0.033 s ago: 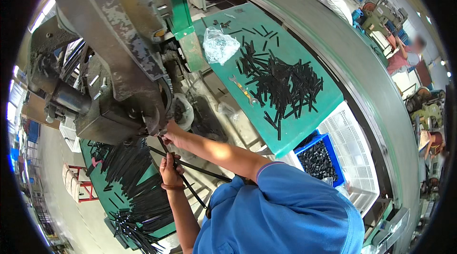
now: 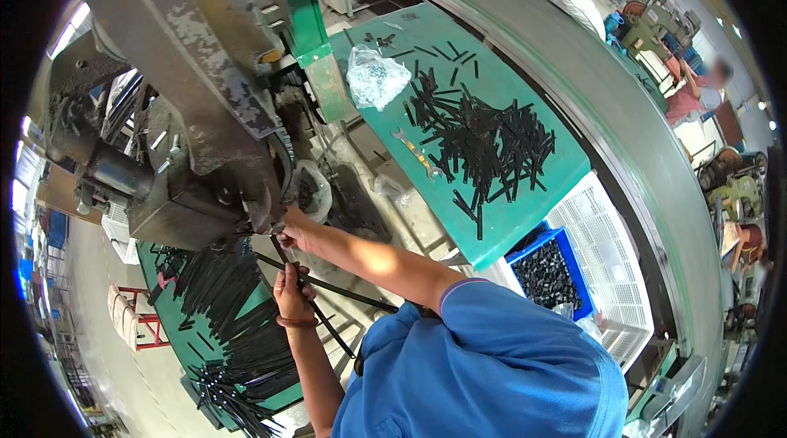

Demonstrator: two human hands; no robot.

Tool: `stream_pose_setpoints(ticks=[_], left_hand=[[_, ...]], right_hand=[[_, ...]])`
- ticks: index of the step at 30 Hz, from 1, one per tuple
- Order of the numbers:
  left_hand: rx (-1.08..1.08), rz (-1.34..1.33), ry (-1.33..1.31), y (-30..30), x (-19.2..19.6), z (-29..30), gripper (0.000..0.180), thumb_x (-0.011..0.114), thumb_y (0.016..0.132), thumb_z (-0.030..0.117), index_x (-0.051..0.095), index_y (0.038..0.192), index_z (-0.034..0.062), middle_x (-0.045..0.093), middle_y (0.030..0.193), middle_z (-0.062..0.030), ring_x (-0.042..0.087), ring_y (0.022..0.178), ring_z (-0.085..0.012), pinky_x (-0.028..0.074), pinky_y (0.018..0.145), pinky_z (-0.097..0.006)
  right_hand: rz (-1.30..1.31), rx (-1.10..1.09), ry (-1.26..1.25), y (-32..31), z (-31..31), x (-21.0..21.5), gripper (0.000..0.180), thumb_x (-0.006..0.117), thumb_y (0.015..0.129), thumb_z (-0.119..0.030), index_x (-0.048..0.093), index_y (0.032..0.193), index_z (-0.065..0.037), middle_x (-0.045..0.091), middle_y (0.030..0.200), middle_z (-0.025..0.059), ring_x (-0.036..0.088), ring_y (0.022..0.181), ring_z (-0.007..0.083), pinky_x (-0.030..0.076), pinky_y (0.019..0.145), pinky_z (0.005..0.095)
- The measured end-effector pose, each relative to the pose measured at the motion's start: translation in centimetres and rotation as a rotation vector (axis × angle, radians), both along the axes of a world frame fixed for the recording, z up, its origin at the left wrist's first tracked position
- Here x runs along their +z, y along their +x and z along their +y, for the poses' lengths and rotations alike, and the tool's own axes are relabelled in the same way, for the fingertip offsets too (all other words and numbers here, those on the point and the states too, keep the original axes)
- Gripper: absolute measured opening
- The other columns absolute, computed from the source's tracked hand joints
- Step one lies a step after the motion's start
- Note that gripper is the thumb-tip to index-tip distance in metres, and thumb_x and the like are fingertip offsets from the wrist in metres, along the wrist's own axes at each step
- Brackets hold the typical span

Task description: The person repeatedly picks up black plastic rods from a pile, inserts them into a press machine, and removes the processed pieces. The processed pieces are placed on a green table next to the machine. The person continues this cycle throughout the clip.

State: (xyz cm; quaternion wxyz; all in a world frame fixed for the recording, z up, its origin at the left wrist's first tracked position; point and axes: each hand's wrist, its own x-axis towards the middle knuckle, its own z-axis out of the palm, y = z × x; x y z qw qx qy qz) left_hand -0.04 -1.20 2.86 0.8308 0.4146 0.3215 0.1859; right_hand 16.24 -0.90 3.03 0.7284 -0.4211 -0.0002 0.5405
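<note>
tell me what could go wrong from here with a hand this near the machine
The right hand is very close to the underside of the dark machine, so fingers could get pinched if a part there moves.

The bracelet on the left wrist might snag on the black strip that the left hand holds.

The wrench lies beside the pile of short black pieces and might get swept up with them.
</note>
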Motion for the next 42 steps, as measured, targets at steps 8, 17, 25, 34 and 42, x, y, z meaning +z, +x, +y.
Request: stream_pose_setpoints(ticks=[8,17,25,34,42], left_hand=[[0.025,0.03,-0.001,-1.1,-0.3,0.3,0.016,0.054,0.091,0.025,0.053,0.081,0.0115,0.059,0.076,-0.0046,0.038,0.041,-0.006,0.028,0.036,-0.019],[-0.019,0.051,0.052,-0.4,-0.1,0.0,0.015,0.053,0.091,0.024,0.055,0.091,0.0089,0.059,0.078,-0.0044,0.041,0.044,-0.0069,0.032,0.038,-0.02],[0.046,0.074,-0.046,-1.0,1.0,-0.2,0.014,0.057,0.09,0.025,0.057,0.091,0.0111,0.061,0.079,-0.0042,0.042,0.048,-0.0073,0.033,0.042,-0.02],[-0.064,0.044,-0.092,-1.8,0.6,0.4,0.025,0.052,0.092,0.028,0.055,0.108,0.0085,0.063,0.086,-0.0053,0.054,0.054,-0.0092,0.042,0.045,-0.021],[-0.079,-0.065,-0.08,-1.8,0.1,0.5,0.018,0.05,0.093,0.025,0.054,0.096,0.0078,0.063,0.076,-0.0053,0.052,0.048,-0.0082,0.04,0.04,-0.021]], right_hand=[[-0.63,-0.218,-0.243,5.4,-17.6,0.9,0.024,0.067,0.077,-0.025,0.065,0.092,-0.007,0.061,0.074,0.0038,0.058,0.066,0.0175,0.051,0.062,0.0322],[-1.565,0.059,-1.394,8.5,-37.2,-12.1,0.027,0.066,0.074,-0.023,0.056,0.088,-0.003,0.059,0.089,0.0141,0.061,0.084,0.03,0.05,0.071,0.038],[-1.649,0.025,-1.279,10.6,-35.8,-10.3,0.014,0.055,0.075,-0.015,0.058,0.079,-0.002,0.062,0.081,0.017,0.062,0.073,0.0336,0.05,0.066,0.0401],[-0.972,0.208,-0.166,-0.3,-14.5,0.3,0.015,0.046,0.093,-0.017,0.045,0.091,-0.002,0.052,0.06,0.0045,0.055,0.05,0.0118,0.042,0.041,0.0287],[-1.197,0.17,-0.214,-3.8,-7.9,5.1,0.019,0.049,0.09,-0.015,0.049,0.095,0.004,0.054,0.056,0.0107,0.052,0.04,0.0168,0.041,0.04,0.0306]])
